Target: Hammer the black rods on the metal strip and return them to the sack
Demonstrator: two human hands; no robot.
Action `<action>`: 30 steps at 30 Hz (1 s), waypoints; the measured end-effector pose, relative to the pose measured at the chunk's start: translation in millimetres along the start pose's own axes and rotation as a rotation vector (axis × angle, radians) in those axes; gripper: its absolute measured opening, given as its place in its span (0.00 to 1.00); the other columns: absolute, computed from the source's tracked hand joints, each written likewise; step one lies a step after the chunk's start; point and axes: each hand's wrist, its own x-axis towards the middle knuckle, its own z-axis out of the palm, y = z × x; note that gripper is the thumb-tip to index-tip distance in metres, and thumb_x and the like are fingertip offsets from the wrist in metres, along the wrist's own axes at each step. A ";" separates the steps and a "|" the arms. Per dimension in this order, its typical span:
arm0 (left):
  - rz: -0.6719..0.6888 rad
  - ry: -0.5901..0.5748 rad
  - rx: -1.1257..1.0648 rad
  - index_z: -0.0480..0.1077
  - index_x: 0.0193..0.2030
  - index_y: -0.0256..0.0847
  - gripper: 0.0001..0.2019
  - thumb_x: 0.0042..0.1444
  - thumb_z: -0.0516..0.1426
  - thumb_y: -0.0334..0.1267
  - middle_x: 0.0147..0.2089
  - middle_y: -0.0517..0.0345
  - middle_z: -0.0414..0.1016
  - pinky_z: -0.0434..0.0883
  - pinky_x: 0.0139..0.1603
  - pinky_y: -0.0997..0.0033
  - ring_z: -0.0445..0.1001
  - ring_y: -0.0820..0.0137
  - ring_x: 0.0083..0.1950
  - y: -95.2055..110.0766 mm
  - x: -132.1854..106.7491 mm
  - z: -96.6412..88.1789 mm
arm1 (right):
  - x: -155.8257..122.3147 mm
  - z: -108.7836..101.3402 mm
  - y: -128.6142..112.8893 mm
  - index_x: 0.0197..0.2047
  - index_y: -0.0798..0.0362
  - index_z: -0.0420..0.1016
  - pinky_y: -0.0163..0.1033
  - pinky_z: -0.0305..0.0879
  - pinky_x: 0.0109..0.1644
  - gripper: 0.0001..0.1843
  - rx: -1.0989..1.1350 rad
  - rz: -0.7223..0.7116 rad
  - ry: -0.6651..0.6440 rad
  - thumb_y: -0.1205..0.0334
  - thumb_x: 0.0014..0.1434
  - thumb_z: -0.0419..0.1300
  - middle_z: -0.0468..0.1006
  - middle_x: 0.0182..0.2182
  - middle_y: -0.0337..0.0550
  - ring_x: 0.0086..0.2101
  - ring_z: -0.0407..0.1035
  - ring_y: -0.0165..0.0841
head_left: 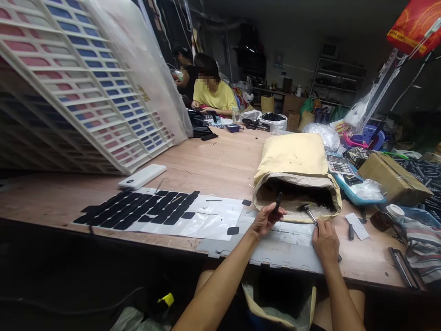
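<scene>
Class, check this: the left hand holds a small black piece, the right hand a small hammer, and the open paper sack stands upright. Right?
No. The head view shows the paper sack lying on its side, its open mouth facing the hands, not upright. The left hand does hold a small black piece, and the right hand a small hammer.

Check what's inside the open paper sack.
Inside the paper sack, black pieces show at the mouth; anything deeper is hidden by its wall and shadow.

Sack point(292, 158) blocks ahead, open tabletop point(220, 161) leftward
</scene>
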 end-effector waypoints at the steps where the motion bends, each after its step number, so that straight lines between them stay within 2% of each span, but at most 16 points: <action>1: -0.021 0.029 0.034 0.77 0.28 0.30 0.21 0.48 0.69 0.51 0.31 0.47 0.80 0.70 0.32 0.69 0.75 0.69 0.28 -4.1 0.7 -4.5 | -0.1 0.1 0.1 0.50 0.53 0.75 0.38 0.57 0.43 0.13 -0.002 -0.002 0.004 0.67 0.64 0.54 0.71 0.35 0.44 0.38 0.64 0.37; 4: -0.056 0.053 0.047 0.79 0.33 0.29 0.22 0.41 0.74 0.48 0.36 0.42 0.82 0.72 0.35 0.68 0.77 0.67 0.31 -10.3 1.9 -13.6 | -0.5 1.0 0.6 0.50 0.52 0.75 0.39 0.57 0.43 0.13 -0.010 -0.004 0.009 0.66 0.64 0.54 0.72 0.35 0.44 0.38 0.64 0.37; 9: 0.010 0.017 -0.056 0.77 0.33 0.33 0.20 0.33 0.77 0.37 0.32 0.52 0.79 0.67 0.33 0.73 0.74 0.72 0.31 -10.9 6.6 -21.6 | -0.3 1.6 0.8 0.50 0.52 0.74 0.39 0.57 0.43 0.13 -0.001 -0.004 0.010 0.66 0.64 0.53 0.71 0.35 0.44 0.38 0.64 0.38; 13: 0.023 0.004 -0.098 0.78 0.35 0.34 0.20 0.36 0.76 0.37 0.26 0.59 0.74 0.64 0.31 0.73 0.69 0.76 0.26 -13.8 11.0 -27.5 | -0.4 1.2 1.4 0.49 0.52 0.74 0.39 0.57 0.43 0.13 -0.009 -0.006 0.009 0.66 0.64 0.53 0.71 0.34 0.44 0.38 0.64 0.38; 16: 0.023 0.008 -0.149 0.77 0.36 0.34 0.18 0.42 0.75 0.40 0.23 0.61 0.72 0.63 0.30 0.73 0.66 0.77 0.24 -14.0 10.5 -28.1 | -0.2 0.2 1.1 0.49 0.52 0.75 0.39 0.57 0.43 0.12 -0.014 -0.012 0.016 0.66 0.64 0.53 0.72 0.34 0.44 0.37 0.64 0.38; 19: 0.014 -0.010 -0.205 0.76 0.40 0.36 0.16 0.47 0.73 0.38 0.26 0.58 0.74 0.64 0.31 0.73 0.68 0.75 0.26 -11.4 7.2 -26.0 | 0.0 -0.9 0.0 0.50 0.52 0.74 0.38 0.57 0.43 0.13 -0.007 -0.013 0.032 0.66 0.65 0.53 0.72 0.35 0.44 0.37 0.64 0.38; 24: -0.008 -0.026 -0.232 0.75 0.44 0.38 0.17 0.48 0.72 0.36 0.32 0.53 0.78 0.66 0.34 0.72 0.72 0.73 0.28 -7.9 2.9 -23.8 | -1.1 0.8 0.1 0.50 0.52 0.74 0.38 0.57 0.43 0.13 0.015 -0.010 0.030 0.66 0.65 0.53 0.72 0.35 0.44 0.38 0.64 0.37; 27: -0.031 -0.056 -0.196 0.75 0.43 0.38 0.17 0.50 0.71 0.41 0.32 0.54 0.78 0.67 0.34 0.71 0.73 0.71 0.29 -7.4 1.4 -24.1 | -2.2 3.2 1.6 0.51 0.52 0.74 0.38 0.57 0.43 0.14 0.025 -0.003 0.022 0.66 0.65 0.52 0.72 0.36 0.44 0.39 0.64 0.37; 30: -0.067 -0.096 -0.174 0.75 0.40 0.37 0.18 0.53 0.68 0.50 0.29 0.55 0.76 0.67 0.35 0.70 0.73 0.69 0.30 -7.1 0.5 -24.2 | -2.2 3.2 1.8 0.51 0.53 0.74 0.38 0.57 0.43 0.13 0.025 -0.007 0.016 0.66 0.65 0.53 0.71 0.35 0.44 0.39 0.64 0.37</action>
